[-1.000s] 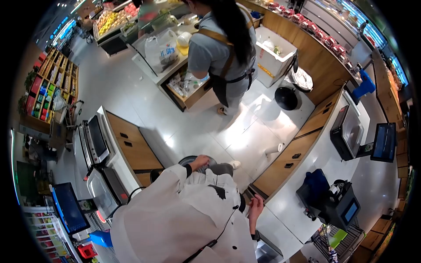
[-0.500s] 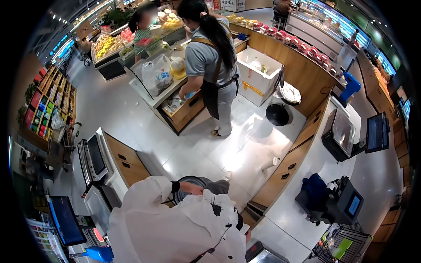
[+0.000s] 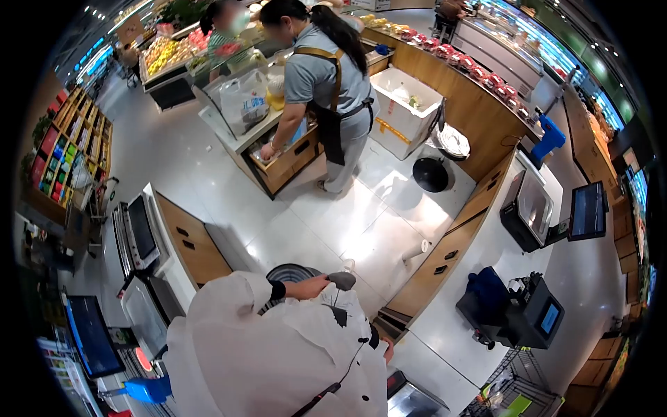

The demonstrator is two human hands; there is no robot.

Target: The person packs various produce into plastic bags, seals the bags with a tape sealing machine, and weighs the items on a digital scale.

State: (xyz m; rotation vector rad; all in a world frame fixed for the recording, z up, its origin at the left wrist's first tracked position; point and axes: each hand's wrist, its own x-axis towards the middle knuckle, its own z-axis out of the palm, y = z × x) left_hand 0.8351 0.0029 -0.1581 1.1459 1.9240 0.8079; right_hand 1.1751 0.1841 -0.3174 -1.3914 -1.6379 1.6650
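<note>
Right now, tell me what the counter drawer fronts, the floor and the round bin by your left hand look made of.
Drawer fronts: wood or wood-look laminate, matte brown with grain, dark recessed pulls. Floor: glossy pale tile or polished stone; it mirrors the lights and shows seams. Round bin beside the left hand: dark with a grey rim, possibly plastic or metal; too hidden to tell.

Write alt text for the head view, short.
Fisheye view down on a person in a white jacket, whose left hand reaches over a round dark bin on a shop floor. Ahead, a co-worker in an apron stands at a wooden counter.
</note>
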